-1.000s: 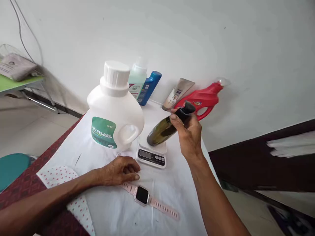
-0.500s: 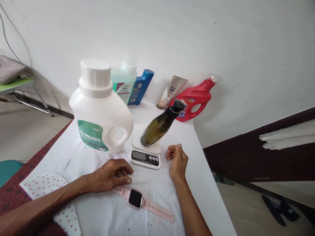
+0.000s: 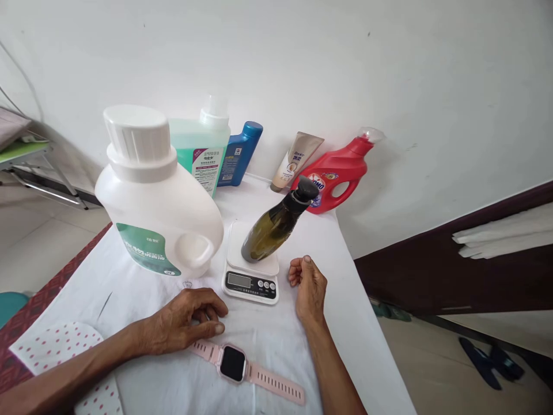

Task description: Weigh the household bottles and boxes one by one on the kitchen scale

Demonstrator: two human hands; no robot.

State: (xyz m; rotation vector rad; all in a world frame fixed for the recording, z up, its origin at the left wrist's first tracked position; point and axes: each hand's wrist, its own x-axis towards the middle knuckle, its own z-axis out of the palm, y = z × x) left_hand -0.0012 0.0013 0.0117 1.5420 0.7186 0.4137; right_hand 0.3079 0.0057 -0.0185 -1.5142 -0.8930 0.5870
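Note:
My left hand [image 3: 184, 321] rests on the white cloth with loosely bent fingers, its thumb apart and nothing held. Just under it lies a smartwatch [image 3: 233, 363] with a pink strap, one strap end partly hidden by the hand. My right hand [image 3: 310, 291] rests on its side with fingers curled in and no object visible in it. Between and beyond the hands is a white digital kitchen scale [image 3: 250, 287], its display blank. A dark green pump bottle [image 3: 274, 227] with a black top stands on the scale's platform, apart from both hands.
A big white detergent jug [image 3: 151, 202] stands at left. Behind are a green liquid bottle [image 3: 201, 150], a blue bottle [image 3: 239, 155], a beige tube [image 3: 296, 161] and a red detergent bottle [image 3: 334, 178] near the wall. Slippers [image 3: 490, 363] lie on the floor at right.
The view has shifted slightly, so the jug appears larger and further left. Both hands keep their poses, and the pump bottle stays on the scale.

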